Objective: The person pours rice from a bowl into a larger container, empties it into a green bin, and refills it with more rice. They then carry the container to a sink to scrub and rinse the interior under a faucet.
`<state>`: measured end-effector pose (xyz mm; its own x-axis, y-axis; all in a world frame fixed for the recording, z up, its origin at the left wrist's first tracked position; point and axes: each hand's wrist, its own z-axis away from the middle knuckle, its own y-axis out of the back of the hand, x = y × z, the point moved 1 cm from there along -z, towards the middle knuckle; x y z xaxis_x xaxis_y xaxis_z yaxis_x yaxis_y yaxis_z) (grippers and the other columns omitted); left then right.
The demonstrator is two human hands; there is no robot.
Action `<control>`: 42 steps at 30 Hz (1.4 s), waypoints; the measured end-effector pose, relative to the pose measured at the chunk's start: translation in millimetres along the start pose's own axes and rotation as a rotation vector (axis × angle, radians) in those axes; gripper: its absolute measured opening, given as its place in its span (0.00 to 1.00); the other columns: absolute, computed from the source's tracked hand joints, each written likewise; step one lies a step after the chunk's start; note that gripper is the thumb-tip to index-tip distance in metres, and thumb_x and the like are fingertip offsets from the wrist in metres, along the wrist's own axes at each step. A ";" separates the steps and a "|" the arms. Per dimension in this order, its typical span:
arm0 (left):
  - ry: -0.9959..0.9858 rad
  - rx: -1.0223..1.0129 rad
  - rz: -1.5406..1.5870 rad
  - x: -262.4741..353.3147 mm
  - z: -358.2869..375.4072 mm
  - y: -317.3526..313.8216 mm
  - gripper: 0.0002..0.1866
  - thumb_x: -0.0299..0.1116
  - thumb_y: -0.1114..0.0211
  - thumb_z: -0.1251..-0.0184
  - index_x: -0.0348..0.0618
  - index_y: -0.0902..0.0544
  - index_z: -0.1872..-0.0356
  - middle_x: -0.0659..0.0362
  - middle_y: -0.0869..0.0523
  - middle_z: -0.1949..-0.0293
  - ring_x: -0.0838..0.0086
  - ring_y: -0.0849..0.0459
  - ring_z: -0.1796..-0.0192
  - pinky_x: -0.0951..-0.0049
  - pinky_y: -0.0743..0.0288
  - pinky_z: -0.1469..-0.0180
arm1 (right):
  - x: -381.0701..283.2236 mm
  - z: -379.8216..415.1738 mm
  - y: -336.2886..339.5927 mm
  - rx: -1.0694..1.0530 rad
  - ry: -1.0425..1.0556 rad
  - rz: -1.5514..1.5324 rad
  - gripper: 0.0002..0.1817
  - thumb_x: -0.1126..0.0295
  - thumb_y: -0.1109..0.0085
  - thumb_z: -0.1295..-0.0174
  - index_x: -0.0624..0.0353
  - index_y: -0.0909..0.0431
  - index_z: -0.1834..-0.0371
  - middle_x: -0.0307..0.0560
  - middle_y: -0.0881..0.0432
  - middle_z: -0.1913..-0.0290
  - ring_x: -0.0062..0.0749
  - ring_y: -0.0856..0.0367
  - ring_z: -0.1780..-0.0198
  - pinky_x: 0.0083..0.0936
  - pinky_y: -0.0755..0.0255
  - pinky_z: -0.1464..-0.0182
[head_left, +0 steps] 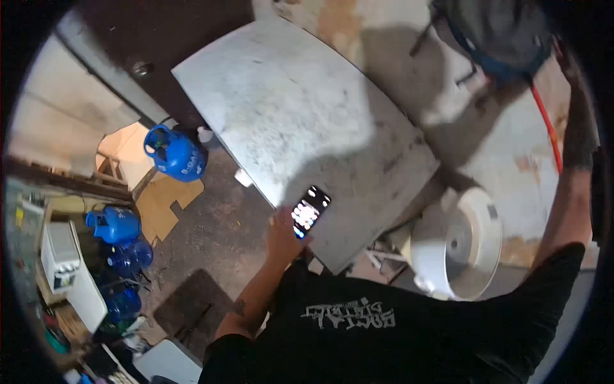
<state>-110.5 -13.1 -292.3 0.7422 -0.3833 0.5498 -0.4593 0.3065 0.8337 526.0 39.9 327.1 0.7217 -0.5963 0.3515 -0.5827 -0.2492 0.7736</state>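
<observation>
My left hand (286,233) is closed around a smartphone (309,212) with a lit screen. The phone is above the near edge of a worn grey-white tabletop (275,96). High on the right, my right hand (567,63) reaches to the side of a dark grey bag-like thing (499,32) with dark straps. Its fingers are dim and blurred at the edge of the view, so their grip is hidden. A red strip (547,128) runs down the wall below that dark thing.
A round white tub (473,246) stands at the right of the table. On the left are blue gas cylinders (176,153), flattened cardboard (157,208), blue water bottles (131,255) and a white appliance (62,256). A door with a round knob (142,68) is beyond the table.
</observation>
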 end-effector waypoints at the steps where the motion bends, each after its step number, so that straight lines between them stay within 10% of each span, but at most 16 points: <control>1: -0.030 0.005 -0.012 -3.7 2.3 -1.5 0.58 0.49 0.19 0.56 0.35 0.43 0.27 0.36 0.34 0.33 0.40 0.32 0.34 0.48 0.37 0.32 | -3.1 -20.9 18.4 0.049 -0.002 0.095 0.13 0.58 0.39 0.40 0.55 0.13 0.61 0.51 0.12 0.63 0.40 0.14 0.62 0.38 0.21 0.61; 9: 0.038 -0.086 0.134 -2.4 -7.4 24.1 0.49 0.40 0.22 0.59 0.29 0.36 0.34 0.40 0.26 0.46 0.45 0.25 0.41 0.51 0.27 0.38 | -123.8 -30.7 103.9 0.610 0.293 0.001 0.18 0.59 0.40 0.39 0.54 0.22 0.49 0.52 0.21 0.48 0.44 0.20 0.48 0.39 0.27 0.47; 16: 0.086 -0.092 0.490 2.9 -0.9 -11.2 0.46 0.44 0.21 0.63 0.31 0.30 0.40 0.39 0.23 0.48 0.46 0.23 0.43 0.52 0.27 0.40 | -319.4 437.6 -179.4 -1.134 1.138 -0.879 0.37 0.75 0.43 0.37 0.51 0.41 0.23 0.50 0.42 0.22 0.44 0.39 0.25 0.38 0.45 0.25; 19: 0.019 -0.044 0.588 42.9 21.8 17.7 0.46 0.45 0.20 0.61 0.35 0.30 0.39 0.39 0.22 0.45 0.47 0.24 0.40 0.53 0.28 0.37 | -381.7 559.2 -132.2 -1.646 -0.257 -1.894 0.35 0.44 0.56 0.26 0.47 0.45 0.21 0.48 0.43 0.22 0.45 0.37 0.26 0.52 0.47 0.25; 22: -0.015 -0.078 0.696 94.2 56.2 56.1 0.50 0.46 0.20 0.58 0.35 0.33 0.33 0.39 0.26 0.40 0.48 0.26 0.36 0.56 0.31 0.33 | -406.3 595.5 -100.3 -1.034 -0.595 -2.700 0.51 0.24 0.71 0.35 0.58 0.43 0.24 0.55 0.35 0.28 0.45 0.32 0.30 0.47 0.37 0.30; 28: -0.298 -0.014 0.328 108.2 113.6 126.7 0.53 0.61 0.29 0.43 0.26 0.39 0.30 0.36 0.32 0.35 0.46 0.32 0.31 0.52 0.37 0.29 | -388.4 590.5 -23.2 -0.945 -0.597 -3.047 0.53 0.21 0.68 0.38 0.49 0.48 0.20 0.53 0.38 0.24 0.49 0.37 0.26 0.52 0.44 0.26; 33: -0.088 -0.103 1.831 97.8 150.1 256.5 0.55 0.83 0.64 0.40 0.46 0.41 0.25 0.45 0.33 0.32 0.56 0.38 0.27 0.39 0.38 0.30 | -376.4 610.6 34.7 -1.296 -0.490 -2.999 0.58 0.19 0.66 0.41 0.58 0.46 0.22 0.62 0.39 0.25 0.54 0.38 0.26 0.54 0.46 0.26; 40: -0.355 -0.044 2.181 139.0 237.9 338.9 0.58 0.78 0.49 0.41 0.46 0.53 0.21 0.37 0.53 0.22 0.40 0.52 0.21 0.20 0.51 0.32 | -428.9 656.9 71.0 -1.537 -0.777 -3.124 0.62 0.16 0.68 0.45 0.59 0.51 0.21 0.66 0.37 0.28 0.60 0.32 0.31 0.58 0.37 0.32; 42: -0.340 -0.131 2.209 163.1 269.5 370.0 0.58 0.81 0.55 0.41 0.48 0.57 0.20 0.36 0.57 0.22 0.41 0.55 0.21 0.19 0.55 0.33 | -451.7 665.8 78.0 -1.566 -0.865 -3.012 0.47 0.30 0.58 0.40 0.61 0.37 0.32 0.64 0.28 0.35 0.55 0.26 0.36 0.53 0.32 0.35</control>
<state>-290.9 -197.1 119.7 -0.8306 0.4548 0.3214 -0.1558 0.3643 -0.9182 -94.2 -218.3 -122.5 -0.9429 -0.3029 -0.1387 0.1985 -0.1764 -0.9641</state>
